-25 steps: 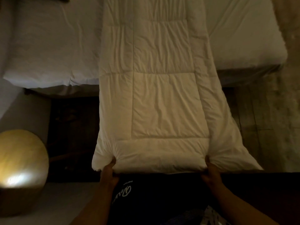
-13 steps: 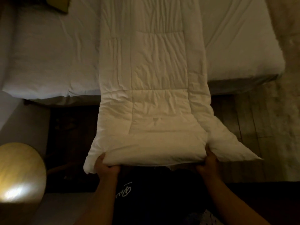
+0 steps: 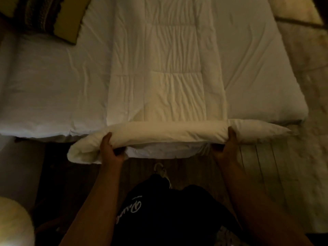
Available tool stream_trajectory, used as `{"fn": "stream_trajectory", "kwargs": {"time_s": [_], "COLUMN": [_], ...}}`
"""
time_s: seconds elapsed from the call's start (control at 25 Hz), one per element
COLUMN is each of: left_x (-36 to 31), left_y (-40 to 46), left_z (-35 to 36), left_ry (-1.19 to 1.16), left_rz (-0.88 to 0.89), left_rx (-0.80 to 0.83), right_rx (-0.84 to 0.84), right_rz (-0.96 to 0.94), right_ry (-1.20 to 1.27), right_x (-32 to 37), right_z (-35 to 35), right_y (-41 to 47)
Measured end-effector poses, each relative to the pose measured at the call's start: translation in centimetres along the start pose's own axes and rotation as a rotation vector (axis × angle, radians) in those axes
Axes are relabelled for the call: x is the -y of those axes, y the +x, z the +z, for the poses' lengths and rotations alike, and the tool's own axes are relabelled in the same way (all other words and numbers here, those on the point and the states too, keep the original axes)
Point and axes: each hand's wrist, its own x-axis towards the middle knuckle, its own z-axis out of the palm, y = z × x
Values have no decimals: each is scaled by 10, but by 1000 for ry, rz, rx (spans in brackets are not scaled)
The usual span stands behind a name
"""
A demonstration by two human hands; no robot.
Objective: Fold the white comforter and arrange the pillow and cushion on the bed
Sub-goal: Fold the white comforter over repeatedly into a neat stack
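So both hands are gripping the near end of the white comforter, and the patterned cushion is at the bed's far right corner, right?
Not quite: the head view shows the cushion at the far left corner. The left hand and right hand do grip the comforter's near end.

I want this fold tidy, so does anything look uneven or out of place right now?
Yes. The comforter overhangs unevenly past both hands: a rounded lump beyond the left hand, a flatter pointed tail beyond the right hand. A cushion lies tilted at the bed's far left corner.
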Motion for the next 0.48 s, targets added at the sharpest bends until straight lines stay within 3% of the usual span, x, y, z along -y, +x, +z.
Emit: {"fn": "stream_trajectory", "kwargs": {"time_s": [0.04, 0.12, 0.36, 0.48], "left_x": [-10, -41, -95, -127], "left_y": [26, 52, 107, 132], "left_z": [12, 57, 164, 226], "left_ry": [-45, -1, 49, 60], "left_rz": [-42, -72, 2, 105], "left_rx": [31, 21, 60, -5], "right_rx": [3, -148, -135, -172], "right_rz": [-81, -160, -280, -282], "right_ry": [-3, -72, -25, -66], "right_x": [5, 22, 65, 91], "right_z": [16, 63, 171, 227], "right_y": [8, 19, 78, 127]}}
